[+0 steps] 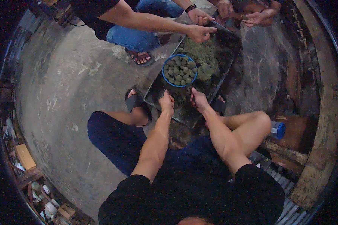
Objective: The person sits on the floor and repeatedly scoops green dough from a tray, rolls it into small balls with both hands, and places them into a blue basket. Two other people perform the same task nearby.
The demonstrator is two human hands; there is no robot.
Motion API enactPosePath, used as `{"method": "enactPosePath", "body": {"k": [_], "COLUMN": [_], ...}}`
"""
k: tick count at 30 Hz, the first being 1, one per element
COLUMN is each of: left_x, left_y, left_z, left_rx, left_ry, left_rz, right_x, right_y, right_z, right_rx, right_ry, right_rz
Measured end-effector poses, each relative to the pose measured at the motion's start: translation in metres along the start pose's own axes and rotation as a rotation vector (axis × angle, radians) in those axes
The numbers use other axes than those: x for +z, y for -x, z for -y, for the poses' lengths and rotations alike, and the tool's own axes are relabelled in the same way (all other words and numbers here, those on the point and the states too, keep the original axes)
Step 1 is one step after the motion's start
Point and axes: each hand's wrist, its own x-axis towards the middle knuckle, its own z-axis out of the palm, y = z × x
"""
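Before me on the floor lies a shallow rectangular tray [157, 85] with dark material in its near end and a heap of greenish crumbly material [204, 53] farther in. A round container with a blue rim [197, 73], full of greenish-brown balls [180, 70], stands in it. My left hand [167, 101] is curled over the tray's near part, just below the container. To its right, my right hand [198, 99] is also curled, thumb pointing forward. Whether either hand has something small between its fingers is too dim to tell.
Across the tray, a co-worker's two hands [200, 26] are over its far end, at a thin straight edge. Another person's hands [252, 19] are at the upper right. A clear container with a blue lid [281, 130] lies beyond my right knee, near a wooden beam [326, 112].
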Motion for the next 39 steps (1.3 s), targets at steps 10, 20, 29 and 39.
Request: {"method": "enactPosePath", "body": {"k": [10, 20, 29, 39], "left_x": [0.064, 0.067, 0.033, -0.045], "left_y": [0.001, -0.03, -0.03, -0.035], "left_z": [-0.064, -0.084, -0.097, -0.072], "left_rx": [0.396, 0.277, 0.277, 0.125], "left_ry": [-0.03, -0.651, -0.372, -0.003], "left_rz": [-0.02, -0.072, 0.006, -0.032], "right_x": [0.013, 0.002, 0.017, 0.033], "right_y": [-0.042, -0.09, -0.062, -0.086], "right_z": [0.079, 0.12, -0.046, -0.088], "right_rx": [-0.329, -0.397, -0.397, -0.534], "right_ry": [0.266, 0.55, 1.195, 1.914], "right_rz": [0.004, -0.055, 0.251, 0.489]}}
